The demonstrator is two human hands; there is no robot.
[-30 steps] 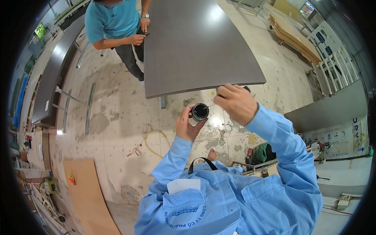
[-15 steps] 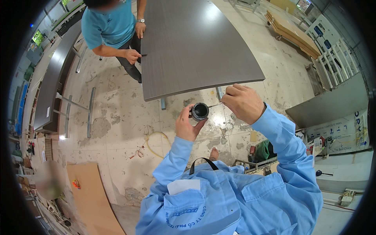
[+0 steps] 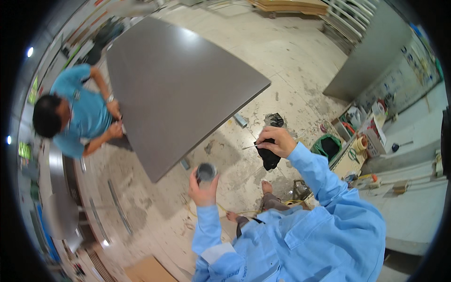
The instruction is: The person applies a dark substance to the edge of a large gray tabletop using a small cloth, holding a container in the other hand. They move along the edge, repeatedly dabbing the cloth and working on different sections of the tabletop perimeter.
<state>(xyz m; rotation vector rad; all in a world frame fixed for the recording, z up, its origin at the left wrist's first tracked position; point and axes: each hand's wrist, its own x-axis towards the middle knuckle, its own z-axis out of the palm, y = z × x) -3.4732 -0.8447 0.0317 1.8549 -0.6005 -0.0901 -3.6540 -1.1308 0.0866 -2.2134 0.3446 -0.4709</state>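
My left hand (image 3: 203, 191) is wrapped round a small open jar (image 3: 206, 173), held upright below the panel's near corner. Dark grey stuff shows inside it, slightly blurred. To the right, my right hand (image 3: 278, 141) pinches a thin stick-like tool (image 3: 249, 147), whose tip points left, apart from the jar. Whether it has bristles is too small to tell. A large dark grey-brown panel (image 3: 188, 89) lies flat ahead, past both hands. Under my right hand a black crumpled cloth or bag (image 3: 270, 160) shows on the floor.
At the panel's left edge stands a person in a teal shirt (image 3: 91, 110), both hands at the edge. A green bag with a black opening (image 3: 327, 146), tape rolls (image 3: 360, 144) and boxes line the right side. A yellow hose (image 3: 225, 209) lies near my feet.
My view has turned to the right, so the panel appears further left. The stick's tip has moved away from the jar's rim. The other person's hands have come closer together.
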